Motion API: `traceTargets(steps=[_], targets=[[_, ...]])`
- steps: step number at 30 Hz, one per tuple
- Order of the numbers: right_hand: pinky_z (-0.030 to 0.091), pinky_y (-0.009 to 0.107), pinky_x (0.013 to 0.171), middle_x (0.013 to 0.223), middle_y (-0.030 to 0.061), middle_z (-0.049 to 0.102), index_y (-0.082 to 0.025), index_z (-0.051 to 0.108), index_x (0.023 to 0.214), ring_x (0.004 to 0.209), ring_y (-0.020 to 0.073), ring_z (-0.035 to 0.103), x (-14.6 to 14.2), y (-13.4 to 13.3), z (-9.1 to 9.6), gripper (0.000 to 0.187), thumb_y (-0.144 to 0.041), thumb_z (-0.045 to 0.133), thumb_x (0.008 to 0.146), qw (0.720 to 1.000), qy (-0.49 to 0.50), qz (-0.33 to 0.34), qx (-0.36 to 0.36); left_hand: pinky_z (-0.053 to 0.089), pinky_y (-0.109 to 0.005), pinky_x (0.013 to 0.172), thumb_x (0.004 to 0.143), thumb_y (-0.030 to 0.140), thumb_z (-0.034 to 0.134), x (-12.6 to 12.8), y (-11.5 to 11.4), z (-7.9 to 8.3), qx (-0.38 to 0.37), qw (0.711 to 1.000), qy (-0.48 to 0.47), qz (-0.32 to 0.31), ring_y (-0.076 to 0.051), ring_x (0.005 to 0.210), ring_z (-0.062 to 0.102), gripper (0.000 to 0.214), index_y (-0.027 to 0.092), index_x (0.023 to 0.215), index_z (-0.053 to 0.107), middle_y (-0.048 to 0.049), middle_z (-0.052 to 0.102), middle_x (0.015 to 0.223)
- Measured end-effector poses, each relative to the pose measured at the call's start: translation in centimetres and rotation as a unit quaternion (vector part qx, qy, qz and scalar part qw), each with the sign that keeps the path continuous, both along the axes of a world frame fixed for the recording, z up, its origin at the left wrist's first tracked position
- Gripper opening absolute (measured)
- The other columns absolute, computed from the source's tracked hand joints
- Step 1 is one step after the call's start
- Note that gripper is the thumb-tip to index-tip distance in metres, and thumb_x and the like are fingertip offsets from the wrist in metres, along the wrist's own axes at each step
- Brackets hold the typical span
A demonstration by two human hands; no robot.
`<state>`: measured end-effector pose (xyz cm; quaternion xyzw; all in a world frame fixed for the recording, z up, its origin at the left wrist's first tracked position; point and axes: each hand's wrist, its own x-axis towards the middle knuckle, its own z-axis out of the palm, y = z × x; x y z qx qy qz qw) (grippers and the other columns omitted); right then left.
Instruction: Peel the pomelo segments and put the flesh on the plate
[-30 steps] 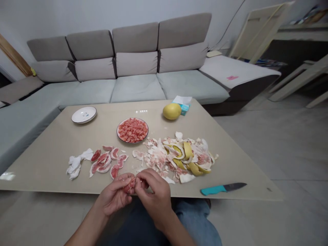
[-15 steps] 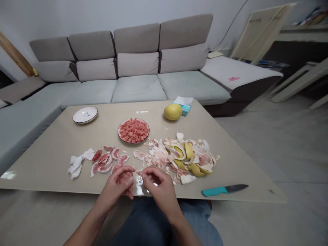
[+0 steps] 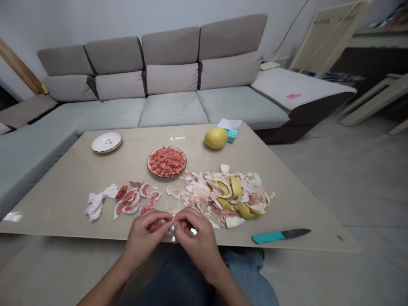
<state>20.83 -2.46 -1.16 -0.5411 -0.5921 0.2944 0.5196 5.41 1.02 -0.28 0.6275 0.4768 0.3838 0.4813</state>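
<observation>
At the table's near edge my left hand [image 3: 147, 233] is closed around a pink pomelo segment [image 3: 155, 225], mostly hidden by the fingers. My right hand [image 3: 195, 231] has thumb and fingertips pinched together, meeting the left fingertips; whatever is in that pinch is too small to make out. Just beyond the left hand lie several pink pomelo segments [image 3: 130, 200] with white membrane. A plate [image 3: 149, 167] with a dark rim holds a heap of peeled pomelo flesh [image 3: 167, 161]. Right of it spreads a pile of membrane and yellow peel [image 3: 236, 188].
A knife [image 3: 280, 236] with a turquoise handle lies near the front right edge. Crumpled tissue [image 3: 95, 206] rests at left. Farther back are a white plate [image 3: 106, 142], a whole yellow pomelo [image 3: 216, 138] and a tissue pack [image 3: 232, 132]. A grey sofa [image 3: 172, 108] stands behind the table [image 3: 127, 163].
My hands have come together, so the fingertips now touch over the segment. Before, a gap lay between them. The things on the table lie as they were.
</observation>
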Motion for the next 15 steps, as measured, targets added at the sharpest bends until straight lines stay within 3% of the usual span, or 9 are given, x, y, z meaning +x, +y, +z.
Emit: traceTargets(steps=[5, 9, 13, 15], targets=[[0.041, 0.025, 0.058, 0.07, 0.0026, 0.059, -0.019, 0.061, 0.076, 0.062, 0.015, 0.054, -0.5, -0.3, -1.2, 0.016, -0.01, 0.05, 0.083, 0.982, -0.159, -0.039, 0.091, 0.045, -0.024, 0.06, 0.073, 0.023, 0.074, 0.2, 0.3, 0.0, -0.052, 0.998, 0.007, -0.024, -0.017, 0.063, 0.06, 0.006, 0.021, 0.077, 0.078, -0.0033, 0.072, 0.071], [0.041, 0.027, 0.059, 0.07, 0.0044, 0.062, -0.019, 0.062, 0.077, 0.063, 0.0172, 0.057, -0.4, -0.1, -1.8, 0.019, -0.011, 0.048, 0.087, 0.957, -0.258, -0.062, 0.118, 0.032, -0.02, 0.043, 0.073, 0.029, 0.075, 0.2, 0.7, -0.1, -0.136, 0.989, -0.037, -0.043, -0.01, 0.043, 0.045, 0.012, 0.017, 0.077, 0.076, 0.0026, 0.057, 0.05], [0.045, 0.027, 0.066, 0.082, 0.0064, 0.067, -0.019, 0.064, 0.089, 0.072, 0.0177, 0.062, 1.7, 0.8, -2.0, 0.017, -0.014, 0.048, 0.091, 0.962, -0.222, -0.117, 0.11, 0.028, -0.017, 0.037, 0.071, 0.035, 0.077, -0.5, 0.8, -0.5, -0.218, 0.969, -0.105, -0.043, -0.006, 0.04, 0.043, 0.022, 0.014, 0.077, 0.073, 0.0008, 0.061, 0.058], [0.044, 0.027, 0.065, 0.08, 0.0061, 0.067, -0.019, 0.066, 0.085, 0.07, 0.0172, 0.061, 3.1, 1.3, -2.3, 0.017, -0.021, 0.051, 0.092, 0.965, -0.214, -0.131, 0.073, 0.028, -0.015, 0.035, 0.071, 0.036, 0.078, -1.0, 0.8, -0.7, -0.267, 0.953, -0.139, -0.041, -0.005, 0.041, 0.043, 0.025, 0.013, 0.08, 0.073, -0.0017, 0.064, 0.066]])
